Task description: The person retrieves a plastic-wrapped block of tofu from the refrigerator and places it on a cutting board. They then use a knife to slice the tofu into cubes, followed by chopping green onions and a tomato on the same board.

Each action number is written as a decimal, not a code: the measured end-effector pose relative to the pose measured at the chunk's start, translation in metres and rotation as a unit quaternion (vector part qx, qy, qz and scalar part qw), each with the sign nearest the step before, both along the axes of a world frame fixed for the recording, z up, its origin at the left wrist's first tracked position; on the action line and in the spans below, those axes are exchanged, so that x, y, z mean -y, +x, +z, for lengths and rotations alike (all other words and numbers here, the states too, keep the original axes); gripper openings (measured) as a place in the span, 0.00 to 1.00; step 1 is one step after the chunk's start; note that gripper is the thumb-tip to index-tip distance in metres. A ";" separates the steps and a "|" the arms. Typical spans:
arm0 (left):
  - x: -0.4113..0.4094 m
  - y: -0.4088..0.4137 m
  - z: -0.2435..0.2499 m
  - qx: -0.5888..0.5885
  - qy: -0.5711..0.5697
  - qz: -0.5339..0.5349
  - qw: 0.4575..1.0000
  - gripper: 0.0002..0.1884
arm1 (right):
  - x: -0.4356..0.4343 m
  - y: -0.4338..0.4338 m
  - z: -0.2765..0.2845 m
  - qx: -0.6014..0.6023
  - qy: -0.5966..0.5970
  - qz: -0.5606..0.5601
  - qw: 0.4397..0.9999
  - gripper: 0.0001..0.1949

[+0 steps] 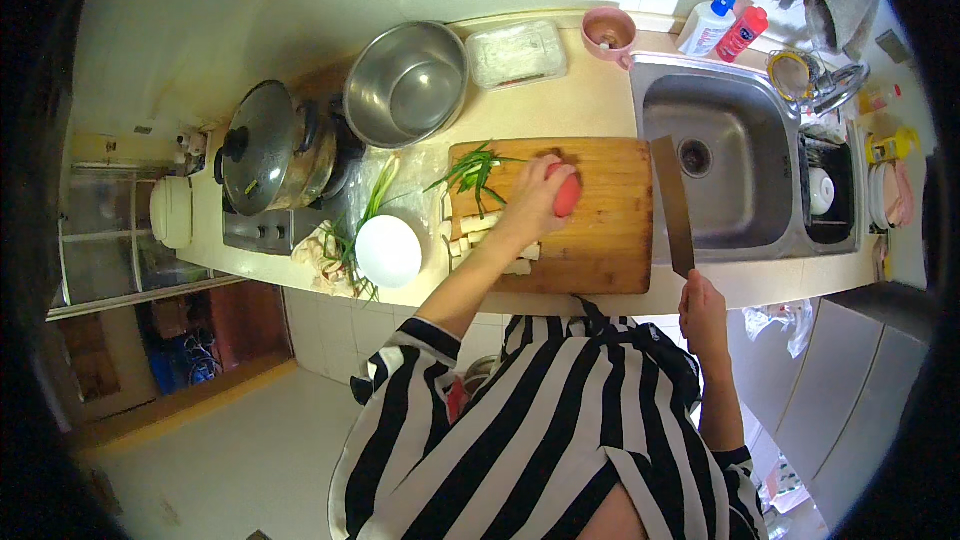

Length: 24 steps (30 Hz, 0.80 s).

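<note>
My left hand (536, 199) grips a round red tomato (567, 193) on the wooden cutting board (600, 255). In my right hand (703, 313) is the handle of a kitchen cleaver (675, 206); its long blade points away from me, over the strip between the board and the sink. Cut green onion tops (474, 174) lie at the board's far left. Pale cut pieces, perhaps tofu (480, 223), are spread along the board's left side, partly hidden under my left forearm.
A white bowl (388, 251) stands left of the board, beside more green onions (382, 184). Behind are a steel pot (409, 86), a clear plastic container (517, 55) and a pink cup (609, 34). A lidded pot (259, 150) sits on the stove; the steel sink (727, 217) is at right.
</note>
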State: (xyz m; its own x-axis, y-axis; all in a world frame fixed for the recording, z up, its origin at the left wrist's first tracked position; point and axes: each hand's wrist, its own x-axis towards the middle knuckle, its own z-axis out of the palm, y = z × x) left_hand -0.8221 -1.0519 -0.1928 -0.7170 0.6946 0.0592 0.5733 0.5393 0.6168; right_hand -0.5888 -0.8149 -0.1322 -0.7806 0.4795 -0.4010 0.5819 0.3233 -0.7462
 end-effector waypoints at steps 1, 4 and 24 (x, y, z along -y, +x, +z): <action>0.010 -0.003 0.003 -0.002 -0.010 0.004 1.000 0.42 | -0.001 -0.001 0.001 0.013 0.006 0.004 1.000 0.26; 0.029 -0.011 0.023 0.064 0.044 -0.028 0.997 0.46 | -0.002 -0.007 0.002 0.063 0.039 0.007 0.997 0.26; 0.095 -0.076 -0.020 0.042 -0.075 0.100 0.991 0.25 | -0.028 0.005 -0.017 0.103 0.081 -0.035 0.991 0.29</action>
State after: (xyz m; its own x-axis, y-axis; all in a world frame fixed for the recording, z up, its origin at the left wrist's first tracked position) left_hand -0.8979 -1.1465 -0.2125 -0.8397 0.5338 -0.0994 0.3956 0.7267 0.5616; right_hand -0.5836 -0.7874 -0.1488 -0.6526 0.6006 -0.4619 0.7418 0.3824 -0.5509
